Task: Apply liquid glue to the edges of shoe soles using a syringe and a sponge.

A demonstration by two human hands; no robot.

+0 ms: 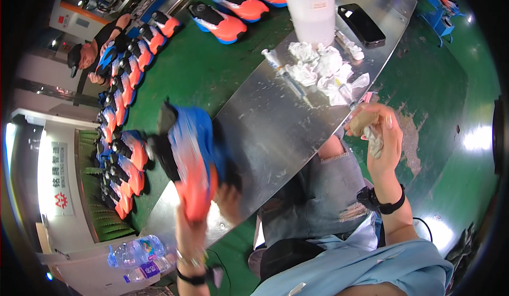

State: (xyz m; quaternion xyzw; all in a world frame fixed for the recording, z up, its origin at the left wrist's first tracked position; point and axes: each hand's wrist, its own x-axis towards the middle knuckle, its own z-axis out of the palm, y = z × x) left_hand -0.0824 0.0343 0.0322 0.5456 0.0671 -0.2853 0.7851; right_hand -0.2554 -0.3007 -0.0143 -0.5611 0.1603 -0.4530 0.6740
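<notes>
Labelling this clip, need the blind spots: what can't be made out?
All in the head view:
- Held shoe: surface detail, smeared by motion blur.
- Left hand: exact finger placement on the shoe, also motion-blurred.
- Brown-and-white wad: full shape, partly covered by the right hand holding it.
- White container: its top, cut off by the upper picture edge.
- Row of shoes at left: exact count, neighbours overlap.
</notes>
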